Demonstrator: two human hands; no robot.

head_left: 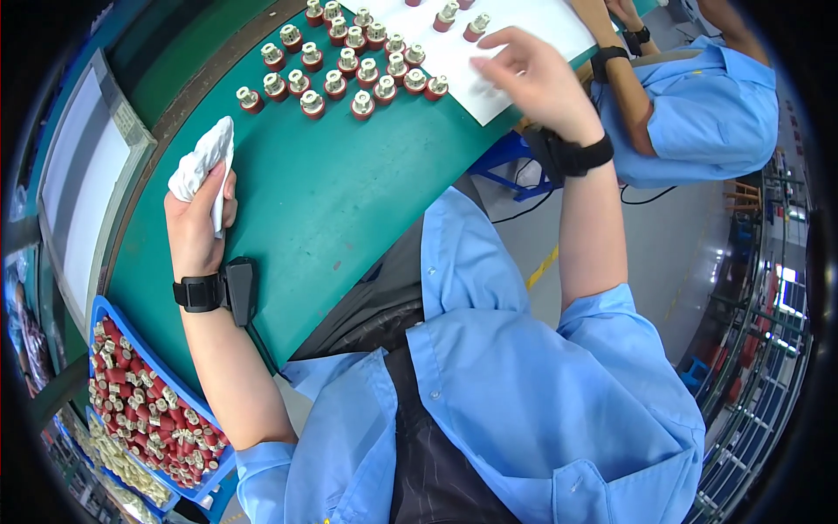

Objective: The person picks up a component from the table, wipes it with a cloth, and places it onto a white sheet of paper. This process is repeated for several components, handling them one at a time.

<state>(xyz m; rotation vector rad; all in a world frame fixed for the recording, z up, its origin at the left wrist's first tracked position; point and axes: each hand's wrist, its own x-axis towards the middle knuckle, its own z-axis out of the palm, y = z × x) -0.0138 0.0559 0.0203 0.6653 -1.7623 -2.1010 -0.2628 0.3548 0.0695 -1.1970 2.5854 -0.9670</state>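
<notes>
My left hand [197, 229] grips a crumpled white cloth [208, 157] above the left part of the green tabletop [349, 183]. Raised over the edge of a white sheet [480, 96], my right hand [552, 94] has its thumb and forefinger apart, and I see nothing between them. Several small metal fittings with dark red bases [362, 105] stand upright on the green surface, left of that hand. A few similar fittings [476, 27] stand on the white sheet, close to my right fingertips.
A blue bin [161, 358] full of red-and-metal fittings sits at the lower left, with a bin of pale parts [113, 454] beside it. A co-worker's forearm [624, 83] reaches to the table at the upper right. A framed white panel [87, 183] borders the left side.
</notes>
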